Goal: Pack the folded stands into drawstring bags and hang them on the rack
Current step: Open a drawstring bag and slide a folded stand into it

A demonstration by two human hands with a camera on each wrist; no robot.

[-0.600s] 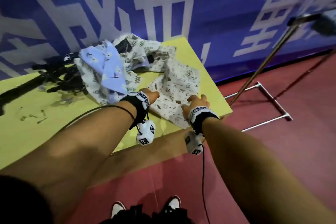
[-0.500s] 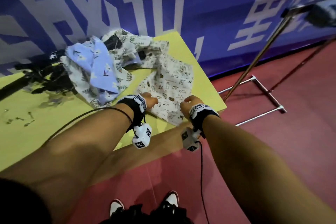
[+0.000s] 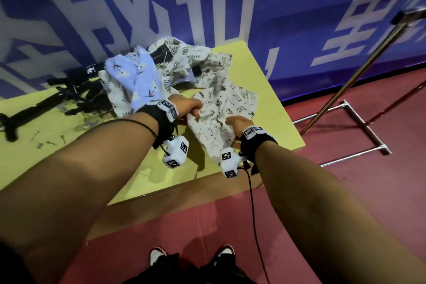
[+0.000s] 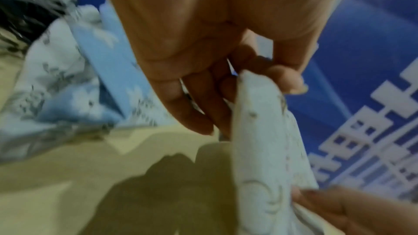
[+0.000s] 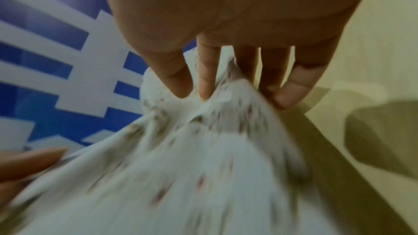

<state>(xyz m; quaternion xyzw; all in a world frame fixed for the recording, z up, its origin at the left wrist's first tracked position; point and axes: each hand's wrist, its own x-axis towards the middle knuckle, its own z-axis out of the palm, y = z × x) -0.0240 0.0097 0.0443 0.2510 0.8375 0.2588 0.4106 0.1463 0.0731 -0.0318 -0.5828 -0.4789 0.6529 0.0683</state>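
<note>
A white drawstring bag (image 3: pixel 221 113) with small printed figures lies on the yellow table (image 3: pixel 272 90) near its right front corner. My left hand (image 3: pixel 191 110) pinches the bag's left edge (image 4: pixel 260 106) between thumb and fingers. My right hand (image 3: pixel 235 122) grips its near right edge, fingers bunching the cloth (image 5: pixel 214 113). Both hands lift that edge a little off the table. Behind lie more bags: a blue flowered one (image 3: pixel 138 76) and leaf-printed ones (image 3: pixel 184 57). Black folded stands (image 3: pixel 69 94) lie at the table's left back.
A metal rack (image 3: pixel 345 104) with a slanted pole and floor feet stands to the right on the red floor. A blue wall with white characters backs the table. Small dark bits (image 3: pixel 43 140) lie on the table's left. My shoes (image 3: pixel 191 253) show below.
Both hands closed on the white bag's near edge and drew it up and toward me; earlier they rested on it flat. The head view shifted slightly.
</note>
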